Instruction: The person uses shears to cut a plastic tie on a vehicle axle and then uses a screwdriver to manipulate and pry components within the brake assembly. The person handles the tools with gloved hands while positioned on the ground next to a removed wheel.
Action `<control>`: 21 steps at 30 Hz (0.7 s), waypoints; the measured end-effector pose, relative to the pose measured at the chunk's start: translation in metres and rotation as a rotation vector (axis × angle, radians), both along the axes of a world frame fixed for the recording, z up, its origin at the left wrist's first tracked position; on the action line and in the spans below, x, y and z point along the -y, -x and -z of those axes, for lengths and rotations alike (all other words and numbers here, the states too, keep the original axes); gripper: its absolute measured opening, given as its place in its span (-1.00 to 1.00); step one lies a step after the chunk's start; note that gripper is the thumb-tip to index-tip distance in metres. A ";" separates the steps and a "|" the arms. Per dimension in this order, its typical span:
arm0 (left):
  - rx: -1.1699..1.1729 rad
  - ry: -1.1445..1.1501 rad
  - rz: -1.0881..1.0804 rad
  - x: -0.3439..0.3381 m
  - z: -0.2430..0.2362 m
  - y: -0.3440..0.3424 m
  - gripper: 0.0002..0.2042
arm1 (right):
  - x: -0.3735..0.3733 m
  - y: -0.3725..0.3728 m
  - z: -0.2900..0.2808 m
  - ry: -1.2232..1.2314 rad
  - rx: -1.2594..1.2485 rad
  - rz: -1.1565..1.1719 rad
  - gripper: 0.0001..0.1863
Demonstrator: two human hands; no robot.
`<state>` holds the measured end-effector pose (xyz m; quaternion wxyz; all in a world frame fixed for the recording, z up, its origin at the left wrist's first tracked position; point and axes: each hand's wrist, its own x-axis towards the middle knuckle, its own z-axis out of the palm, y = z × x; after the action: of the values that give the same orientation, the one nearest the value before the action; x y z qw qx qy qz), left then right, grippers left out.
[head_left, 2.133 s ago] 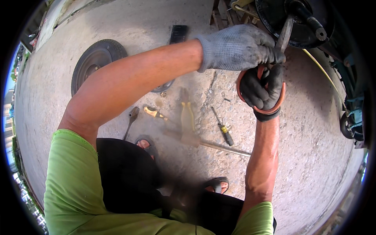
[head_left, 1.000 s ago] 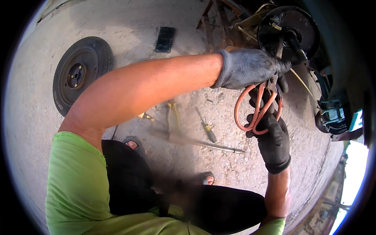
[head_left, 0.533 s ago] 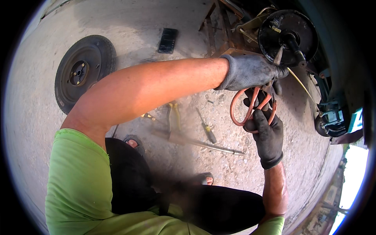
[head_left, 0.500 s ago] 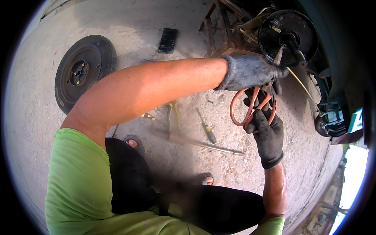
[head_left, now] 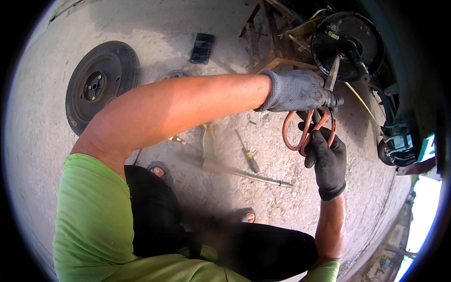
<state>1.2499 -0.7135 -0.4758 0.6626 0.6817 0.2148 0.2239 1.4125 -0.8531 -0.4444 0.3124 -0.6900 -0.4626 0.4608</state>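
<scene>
Concrete floor (head_left: 155, 23) all round, and on it at left lies the wheel (head_left: 128, 77), well apart from the action. Up at right is the black disc (head_left: 324, 56) with its stub axle (head_left: 354, 58), and just below it, in midair, here are the shears (head_left: 305, 129)! Blades (head_left: 333, 74) point up at the disc as 1 narrow strip; whether the tip touches, I can't tell. They look stiff, moderately light and hardly fragile; the smooth red loops could slip a little in soiled gloves.

2 gloved hands are on them. The left hand (head_left: 303, 91) wraps the middle, fingers (head_left: 334, 99) curled tight, pivot hidden. The right hand (head_left: 330, 162) has the 2 loops, thumb bent in front, other fingers behind and partly hidden. The loops seem the surest hold, with the spare palm near the pivot, clear of the edges. Smallest, a screwdriver (head_left: 249, 155) lies below.
</scene>
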 end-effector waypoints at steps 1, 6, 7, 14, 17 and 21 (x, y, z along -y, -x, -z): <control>-0.094 -0.063 0.014 0.000 0.000 0.002 -0.49 | -0.002 0.003 -0.001 -0.010 0.012 0.044 -0.76; -0.134 0.046 0.075 0.008 -0.009 0.010 -0.57 | 0.001 0.007 -0.003 -0.016 0.066 0.045 -0.74; -0.128 0.075 0.077 0.009 -0.009 0.009 -0.56 | 0.002 0.009 -0.005 -0.016 0.086 0.034 -0.74; -0.110 0.110 0.046 0.023 -0.013 0.009 -0.54 | 0.002 0.003 -0.015 -0.030 0.084 -0.073 -0.71; -0.099 0.148 0.038 0.024 -0.013 0.008 -0.55 | 0.001 -0.002 -0.016 -0.019 0.041 -0.114 -0.70; 0.051 0.037 0.207 0.006 0.015 0.008 -0.57 | -0.003 -0.036 0.006 -0.125 -0.031 -0.006 -0.71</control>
<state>1.2416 -0.7199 -0.4905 0.7000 0.6818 0.1305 0.1675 1.4489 -0.8500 -0.4506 0.3605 -0.6608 -0.4876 0.4424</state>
